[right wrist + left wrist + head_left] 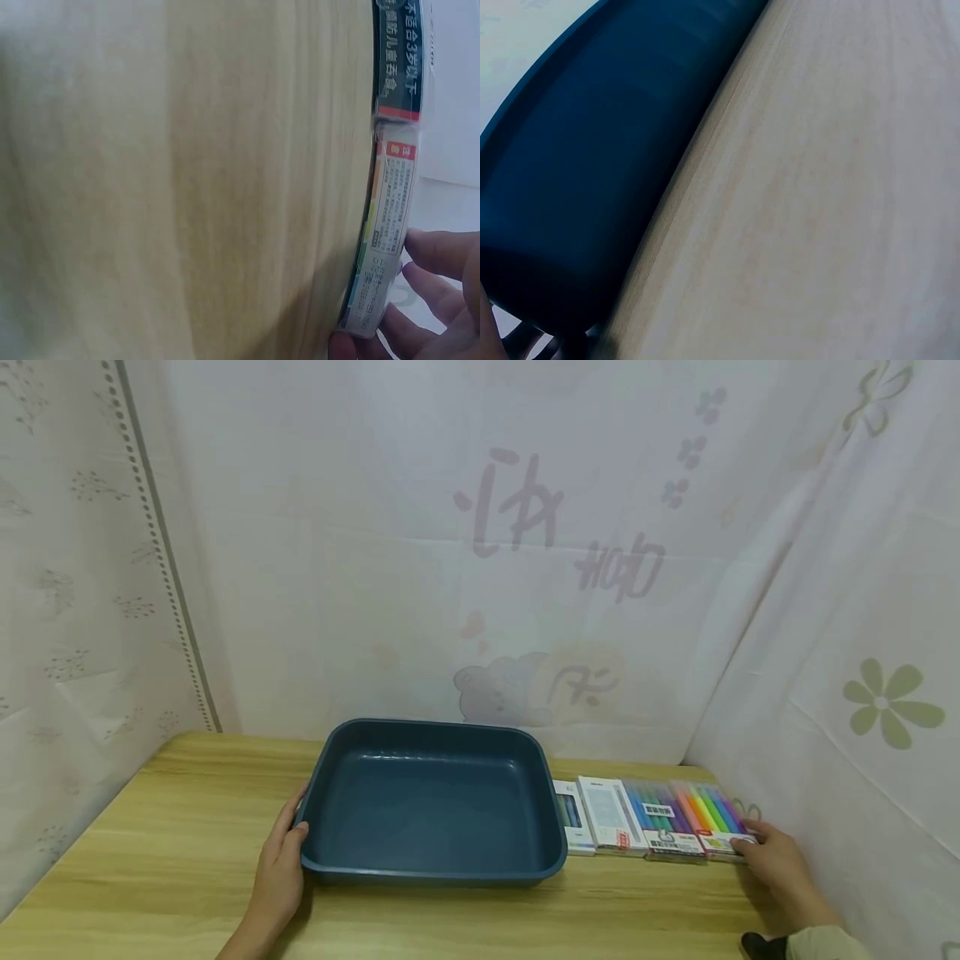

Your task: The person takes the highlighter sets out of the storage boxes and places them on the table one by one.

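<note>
A dark blue rectangular tub (pixel 431 868) sits on the wooden table. Against its left side rests my left hand (pixel 277 868), thumb by the rim and fingers along the outer wall. In the left wrist view the tub's wall (pixel 592 150) fills the upper left, and the dark fingers at the bottom left are only partly visible. To the tub's right, my right hand (pixel 776 860) grips the outer end of a clear pack of rainbow-coloured markers (pixel 708 806), thumb on the near side. The right wrist view shows the pack's printed edge (pixel 390 199) between thumb and fingers.
Beside the markers, touching in a row, lie another pack of coloured pens (pixel 660 814), a white flat box (pixel 611 814) and a white box with dark pens (pixel 573 818), partly behind the tub. Patterned white cloth (pixel 375 568) hangs behind the table (pixel 187 827) and along both sides.
</note>
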Demonstrator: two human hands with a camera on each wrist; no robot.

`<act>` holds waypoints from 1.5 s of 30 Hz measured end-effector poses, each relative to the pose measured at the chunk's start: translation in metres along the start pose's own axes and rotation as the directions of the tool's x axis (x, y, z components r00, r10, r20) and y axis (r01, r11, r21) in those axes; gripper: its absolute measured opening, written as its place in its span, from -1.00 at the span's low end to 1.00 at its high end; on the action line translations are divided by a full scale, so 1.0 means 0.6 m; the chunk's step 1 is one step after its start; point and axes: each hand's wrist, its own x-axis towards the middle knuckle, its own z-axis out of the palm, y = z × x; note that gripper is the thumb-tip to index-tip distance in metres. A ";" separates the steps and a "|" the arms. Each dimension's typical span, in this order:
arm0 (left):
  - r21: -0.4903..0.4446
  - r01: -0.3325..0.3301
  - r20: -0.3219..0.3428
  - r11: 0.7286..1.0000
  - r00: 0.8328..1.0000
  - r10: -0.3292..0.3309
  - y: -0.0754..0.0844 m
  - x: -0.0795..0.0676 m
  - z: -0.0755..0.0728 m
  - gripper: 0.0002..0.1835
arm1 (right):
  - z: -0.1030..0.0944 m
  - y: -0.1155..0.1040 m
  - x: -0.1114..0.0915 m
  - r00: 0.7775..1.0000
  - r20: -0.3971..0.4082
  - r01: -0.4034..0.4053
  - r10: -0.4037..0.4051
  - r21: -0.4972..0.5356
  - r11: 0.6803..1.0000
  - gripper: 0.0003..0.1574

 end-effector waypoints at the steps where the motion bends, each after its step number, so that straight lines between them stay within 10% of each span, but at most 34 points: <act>1: 0.000 0.002 -0.002 1.000 1.000 -0.002 0.000 0.001 0.001 -0.46 | 0.001 0.000 0.002 1.000 -0.004 -0.006 0.006 -0.008 1.000 -0.17; 15: 0.000 0.015 -0.017 1.000 1.000 -0.015 -0.002 0.007 0.013 -0.45 | -0.009 -0.012 -0.027 0.989 0.135 0.081 -0.055 -0.196 0.977 0.01; 28: 0.011 0.024 -0.003 1.000 1.000 -0.024 0.001 0.013 0.021 -0.45 | -0.014 -0.063 -0.106 0.977 0.072 0.212 -0.201 -0.196 0.958 0.02; 37: 0.080 0.061 0.062 0.995 0.996 -0.066 0.012 0.022 0.002 -0.46 | 0.000 -0.142 -0.175 0.927 0.049 0.375 -0.372 -0.190 0.907 -0.14; 45: 0.297 -0.095 0.143 0.950 0.988 0.054 0.039 0.028 -0.029 -0.43 | 0.028 -0.203 -0.204 0.842 0.033 0.529 -0.539 -0.246 0.812 -0.23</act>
